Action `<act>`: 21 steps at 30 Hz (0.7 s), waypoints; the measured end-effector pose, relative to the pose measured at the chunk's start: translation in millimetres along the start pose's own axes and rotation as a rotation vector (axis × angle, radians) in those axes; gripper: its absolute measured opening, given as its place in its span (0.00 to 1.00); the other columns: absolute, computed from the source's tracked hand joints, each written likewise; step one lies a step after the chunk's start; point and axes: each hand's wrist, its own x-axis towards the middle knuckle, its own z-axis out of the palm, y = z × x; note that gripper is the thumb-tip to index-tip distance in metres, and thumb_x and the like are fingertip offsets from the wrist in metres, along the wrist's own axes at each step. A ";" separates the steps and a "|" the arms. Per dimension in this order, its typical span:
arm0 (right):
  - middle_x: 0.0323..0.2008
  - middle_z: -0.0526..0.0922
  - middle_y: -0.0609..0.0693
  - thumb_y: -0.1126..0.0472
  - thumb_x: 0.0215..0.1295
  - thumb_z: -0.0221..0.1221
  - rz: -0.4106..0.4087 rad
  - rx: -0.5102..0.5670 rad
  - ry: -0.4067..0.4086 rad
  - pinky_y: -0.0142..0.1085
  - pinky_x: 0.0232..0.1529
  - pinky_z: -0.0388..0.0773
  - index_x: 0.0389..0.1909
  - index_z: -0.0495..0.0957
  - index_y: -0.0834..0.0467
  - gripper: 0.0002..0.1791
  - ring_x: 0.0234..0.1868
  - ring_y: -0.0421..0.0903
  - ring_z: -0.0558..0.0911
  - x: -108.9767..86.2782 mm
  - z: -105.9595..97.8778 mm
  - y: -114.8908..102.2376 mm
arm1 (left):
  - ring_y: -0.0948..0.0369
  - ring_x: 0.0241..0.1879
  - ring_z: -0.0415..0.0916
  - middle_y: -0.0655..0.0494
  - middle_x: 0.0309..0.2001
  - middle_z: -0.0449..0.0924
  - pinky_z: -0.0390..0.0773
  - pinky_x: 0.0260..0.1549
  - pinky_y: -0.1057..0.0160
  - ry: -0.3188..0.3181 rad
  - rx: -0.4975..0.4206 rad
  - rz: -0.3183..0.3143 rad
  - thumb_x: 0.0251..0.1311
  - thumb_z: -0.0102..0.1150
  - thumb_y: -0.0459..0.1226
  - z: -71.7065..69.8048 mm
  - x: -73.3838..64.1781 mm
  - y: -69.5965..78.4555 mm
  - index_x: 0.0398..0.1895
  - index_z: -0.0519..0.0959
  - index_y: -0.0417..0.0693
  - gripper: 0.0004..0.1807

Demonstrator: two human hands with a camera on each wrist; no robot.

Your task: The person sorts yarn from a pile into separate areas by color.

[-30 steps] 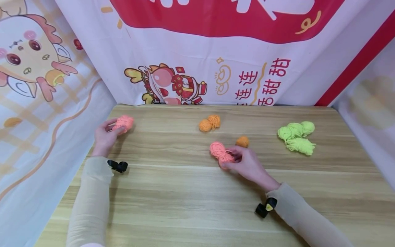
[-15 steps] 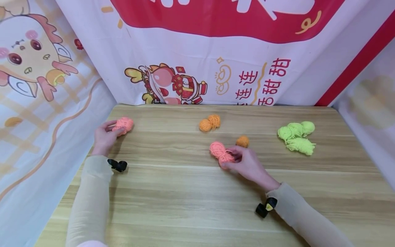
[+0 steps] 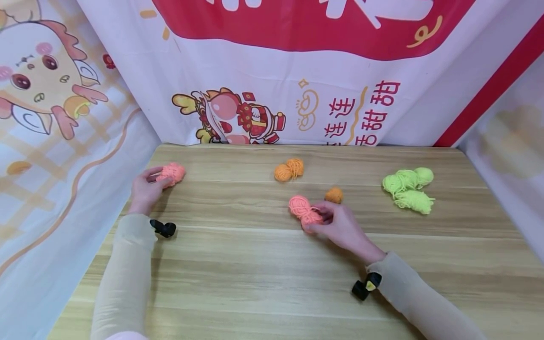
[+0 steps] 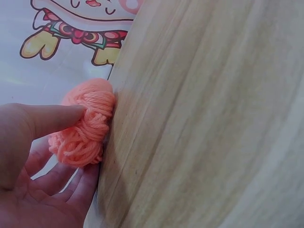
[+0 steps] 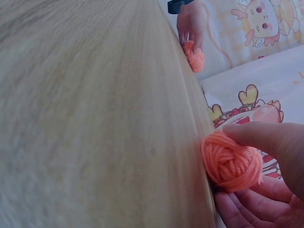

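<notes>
Plainly, the relation that mattered was the wide gap between the left pink skein [image 3: 173, 174] and the right pink skein [image 3: 302, 208]: the first lay near the far left corner of the bench [image 3: 238, 269], the second about mid-bench and closer to the person. The left hand [image 3: 145, 190] pinched its skein from the left between thumb and fingers; the right hand [image 3: 345, 230] pinched the other from its right, and that skein's long axis slanted from those fingertips toward the far left. The right hand was also the nearer one to the orange ball [image 3: 334, 195], just beyond its knuckles, and to the green yarn [image 3: 408, 186] farther right. The left wrist view showed fingers reaching round behind the left skein, largely hidden in the head view. The right wrist view showed the right skein's coiled, rounded end, low against the bench.
</notes>
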 end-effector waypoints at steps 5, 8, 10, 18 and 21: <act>0.44 0.85 0.47 0.53 0.53 0.78 0.010 -0.002 0.000 0.41 0.41 0.82 0.56 0.82 0.59 0.31 0.39 0.44 0.82 0.3 0.5 0.8 | 0.53 0.61 0.68 0.43 0.66 0.70 0.74 0.46 0.68 -0.002 0.011 -0.007 0.69 0.64 0.45 1.2 -0.5 0.1 0.75 0.67 0.48 0.34; 0.44 0.85 0.47 0.52 0.53 0.78 0.013 -0.003 0.001 0.41 0.41 0.82 0.56 0.82 0.59 0.31 0.39 0.44 0.82 0.7 0.7 1.1 | 0.52 0.62 0.67 0.44 0.67 0.70 0.74 0.47 0.68 0.000 0.019 -0.010 0.69 0.63 0.46 1.4 -0.1 -0.1 0.76 0.67 0.48 0.34; 0.44 0.85 0.47 0.52 0.53 0.78 0.012 -0.006 0.001 0.41 0.41 0.82 0.56 0.82 0.59 0.31 0.39 0.44 0.82 0.9 0.8 1.5 | 0.52 0.62 0.67 0.44 0.67 0.70 0.73 0.47 0.68 0.001 0.022 -0.009 0.70 0.62 0.45 1.2 -0.1 -0.2 0.76 0.67 0.48 0.34; 0.43 0.85 0.47 0.52 0.54 0.78 0.004 -0.012 0.003 0.40 0.41 0.81 0.56 0.82 0.58 0.30 0.39 0.44 0.82 1.3 2.4 2.4 | 0.53 0.63 0.68 0.43 0.68 0.70 0.74 0.47 0.69 -0.006 0.015 -0.021 0.69 0.63 0.45 -0.6 -0.4 -0.3 0.76 0.67 0.47 0.34; 0.43 0.85 0.47 0.53 0.54 0.77 -0.003 -0.013 0.004 0.40 0.41 0.82 0.55 0.82 0.58 0.28 0.39 0.43 0.82 1.2 2.8 1.8 | 0.53 0.63 0.67 0.44 0.68 0.70 0.74 0.49 0.68 -0.011 0.013 -0.036 0.69 0.63 0.46 -1.1 0.4 -0.5 0.76 0.66 0.48 0.35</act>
